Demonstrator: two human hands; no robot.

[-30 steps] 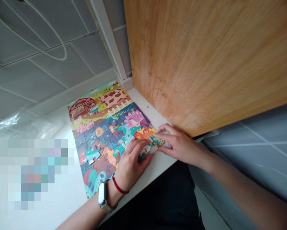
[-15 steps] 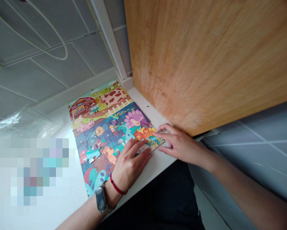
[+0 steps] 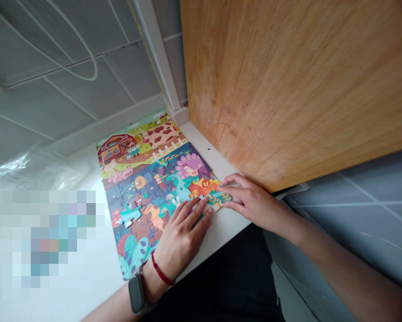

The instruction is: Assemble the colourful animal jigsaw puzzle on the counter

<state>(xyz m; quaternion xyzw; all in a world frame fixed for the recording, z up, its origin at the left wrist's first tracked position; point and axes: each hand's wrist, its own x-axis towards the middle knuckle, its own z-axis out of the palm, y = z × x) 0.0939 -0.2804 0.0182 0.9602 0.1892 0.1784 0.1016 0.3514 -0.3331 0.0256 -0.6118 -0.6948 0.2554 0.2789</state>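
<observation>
An animal jigsaw puzzle (image 3: 133,235) lies on the white table, most of its pieces joined, with a peacock, lions and a rabbit in the picture. My left hand (image 3: 184,232) rests palm down over its near right part, fingers apart and tips on the pieces, hiding some of them. At the right corner, by the orange leaves, the fingertips of my right hand (image 3: 249,197) touch the puzzle's edge, thumb and fingers spread. A teal puzzle piece (image 3: 130,217) sits slightly raised and askew on the left part. Above the puzzle is a farm picture (image 3: 160,136) with a cow and a barn.
A wooden panel (image 3: 271,89) rises close behind my right hand. Grey tiles (image 3: 69,103) line the wall, and a white cable (image 3: 86,49) hangs there. Clear plastic wrapping (image 3: 29,170) lies on the white table (image 3: 90,295) at left, above a pixelated patch.
My left hand's fingers have spread and shifted slightly, uncovering more of the puzzle near the lions. My right hand's thumb has moved closer to the puzzle's corner.
</observation>
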